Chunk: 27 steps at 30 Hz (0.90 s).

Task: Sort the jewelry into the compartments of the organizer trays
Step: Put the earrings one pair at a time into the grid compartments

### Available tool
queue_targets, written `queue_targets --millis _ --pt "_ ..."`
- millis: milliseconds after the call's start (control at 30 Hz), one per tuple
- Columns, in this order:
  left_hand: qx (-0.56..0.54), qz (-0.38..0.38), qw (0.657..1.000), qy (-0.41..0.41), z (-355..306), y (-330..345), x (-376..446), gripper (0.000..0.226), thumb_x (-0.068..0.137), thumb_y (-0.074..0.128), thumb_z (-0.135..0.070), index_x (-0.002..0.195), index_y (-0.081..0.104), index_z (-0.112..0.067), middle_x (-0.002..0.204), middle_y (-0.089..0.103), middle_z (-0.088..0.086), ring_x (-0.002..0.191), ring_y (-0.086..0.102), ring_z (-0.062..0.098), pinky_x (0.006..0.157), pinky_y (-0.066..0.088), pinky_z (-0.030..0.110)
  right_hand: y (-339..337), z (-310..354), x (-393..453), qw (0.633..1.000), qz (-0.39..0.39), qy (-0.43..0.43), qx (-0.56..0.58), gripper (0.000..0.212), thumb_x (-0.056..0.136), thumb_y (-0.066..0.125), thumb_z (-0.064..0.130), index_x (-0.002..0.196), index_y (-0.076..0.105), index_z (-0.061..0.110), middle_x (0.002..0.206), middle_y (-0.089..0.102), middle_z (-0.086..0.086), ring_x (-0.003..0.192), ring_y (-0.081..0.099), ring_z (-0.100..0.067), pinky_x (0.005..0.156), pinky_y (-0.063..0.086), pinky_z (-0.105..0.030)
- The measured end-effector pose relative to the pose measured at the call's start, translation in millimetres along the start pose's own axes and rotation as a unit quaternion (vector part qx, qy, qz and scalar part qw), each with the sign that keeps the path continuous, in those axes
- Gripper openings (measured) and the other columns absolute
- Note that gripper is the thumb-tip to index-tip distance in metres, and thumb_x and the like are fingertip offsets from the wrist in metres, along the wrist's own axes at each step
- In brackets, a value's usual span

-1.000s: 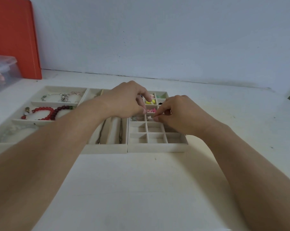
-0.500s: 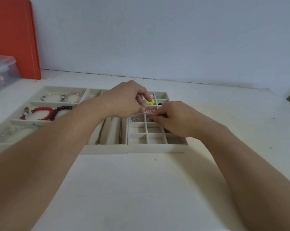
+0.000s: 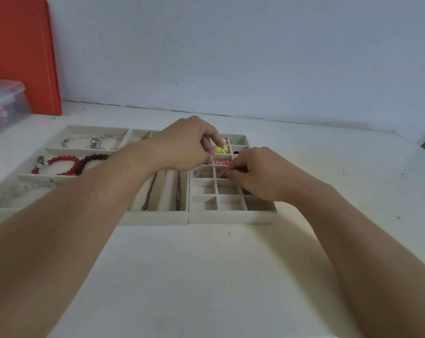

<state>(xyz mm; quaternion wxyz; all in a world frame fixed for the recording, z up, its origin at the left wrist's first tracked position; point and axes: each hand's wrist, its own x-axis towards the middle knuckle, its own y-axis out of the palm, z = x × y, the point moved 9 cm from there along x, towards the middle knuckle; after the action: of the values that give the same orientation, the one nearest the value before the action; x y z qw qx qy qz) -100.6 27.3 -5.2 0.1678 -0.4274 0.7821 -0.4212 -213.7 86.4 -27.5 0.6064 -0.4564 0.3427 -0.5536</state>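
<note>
Reaching over the small-grid tray in the head view, both hands are working above its middle rows. The right hand is curling its fingers tight, thumb and forefinger pressing together at a middle compartment; something very small seems to be pinched there, but what it is cannot be told. The left hand is hovering just beyond and to the left of the right one, its fingers bending down toward the cell of yellow beads; whether it is gripping anything cannot be told either.

Pink pieces are lying between the two hands, and silver earrings are sitting in the cell just left of the right fingertips. Beneath the left forearm, chains are lying in the long slots, and farther left a red bracelet is resting in its own section.

Judging from this, the risk is that a tiny piece slips from the pinch and is bouncing into a neighbouring cell, mixing sorts. The crowding knuckles are also hiding the target, so a hand could be nudging the beads or snagging the earrings' hooks while withdrawing.
</note>
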Motion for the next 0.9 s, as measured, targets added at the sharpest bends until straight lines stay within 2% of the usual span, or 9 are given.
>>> queue_targets --millis 67,167,333,433,500,633,733,800,900 --pt "-0.001 -0.001 1.0 0.001 0 -1 0 0.033 0.087 0.071 -0.006 0.107 0.072 -0.032 0.08 0.072 -0.016 0.073 0.061 -0.003 0.076 0.049 0.022 -4 -1 -1 1.0 -0.009 0.002 0.02 0.023 0.096 0.056 0.028 0.095 0.078 0.034 0.076 0.069 -0.001 0.066 0.059 -0.014 0.06 0.043 -0.025" --pt "-0.001 -0.004 1.0 0.0 2 -1 1 0.033 0.087 0.072 -0.007 0.11 0.072 -0.03 0.082 0.072 -0.015 0.074 0.061 -0.003 0.078 0.049 0.021 -12 -6 -3 0.998 -0.023 0.02 0.056 0.023 0.094 0.057 0.029 0.081 0.074 0.037 0.054 0.057 0.002 0.048 0.045 -0.009 0.049 0.035 -0.02" --pt "-0.007 -0.01 1.0 -0.002 2 -1 2 0.031 0.087 0.072 -0.008 0.109 0.073 -0.03 0.082 0.072 -0.015 0.075 0.06 -0.001 0.075 0.048 0.021 -5 -2 -2 0.999 -0.003 0.007 0.045 0.021 0.094 0.058 0.031 0.089 0.078 0.033 0.071 0.069 -0.002 0.057 0.053 -0.011 0.054 0.038 -0.021" --pt "-0.009 -0.018 1.0 0.001 3 -2 2 0.029 0.087 0.071 -0.009 0.108 0.074 -0.03 0.084 0.073 -0.015 0.072 0.059 -0.006 0.069 0.043 0.016 -21 -8 -4 0.995 -0.042 0.022 0.083 0.021 0.096 0.059 0.03 0.087 0.077 0.035 0.052 0.057 0.012 0.046 0.044 -0.008 0.046 0.035 -0.017" --pt "-0.01 -0.03 0.999 0.004 4 -5 2 0.026 0.088 0.069 -0.012 0.106 0.074 -0.031 0.089 0.072 -0.015 0.074 0.059 -0.009 0.068 0.041 0.013 -41 -23 -6 0.987 -0.103 0.049 0.114 0.022 0.097 0.057 0.026 0.09 0.078 0.03 0.045 0.051 0.014 0.041 0.041 -0.006 0.042 0.035 -0.015" --pt "-0.013 -0.069 0.998 -0.003 7 -16 4 0.02 0.092 0.069 -0.02 0.11 0.072 -0.029 0.111 0.066 -0.018 0.108 0.056 -0.002 0.091 0.038 0.018 -86 -56 -20 0.953 -0.245 0.096 0.153 0.02 0.096 0.057 0.025 0.094 0.076 0.03 0.061 0.058 0.009 0.041 0.043 -0.004 0.045 0.035 -0.015" --pt "-0.022 -0.091 0.995 -0.014 20 -20 4 0.024 0.092 0.069 -0.02 0.114 0.07 -0.031 0.118 0.064 -0.019 0.12 0.052 0.001 0.104 0.039 0.026 -111 -68 -30 0.924 -0.317 0.094 0.193 0.017 0.096 0.06 0.026 0.095 0.076 0.032 0.076 0.067 0.004 0.054 0.049 -0.002 0.056 0.041 -0.018" --pt "-0.02 -0.102 0.995 -0.016 19 -23 3 0.025 0.091 0.07 -0.022 0.115 0.07 -0.031 0.12 0.064 -0.019 0.122 0.053 0.002 0.107 0.041 0.029 -131 -70 -34 0.917 -0.33 0.076 0.211 0.016 0.095 0.061 0.026 0.095 0.076 0.031 0.079 0.067 0.003 0.058 0.051 -0.003 0.059 0.043 -0.019" --pt "-0.022 -0.116 0.993 -0.014 10 -29 3 0.026 0.091 0.07 -0.022 0.115 0.069 -0.032 0.12 0.065 -0.019 0.12 0.054 0.001 0.106 0.041 0.028 -141 -73 -28 0.938 -0.288 0.06 0.185 0.013 0.095 0.064 0.027 0.092 0.075 0.033 0.075 0.062 0.011 0.053 0.051 -0.001 0.049 0.04 -0.009"
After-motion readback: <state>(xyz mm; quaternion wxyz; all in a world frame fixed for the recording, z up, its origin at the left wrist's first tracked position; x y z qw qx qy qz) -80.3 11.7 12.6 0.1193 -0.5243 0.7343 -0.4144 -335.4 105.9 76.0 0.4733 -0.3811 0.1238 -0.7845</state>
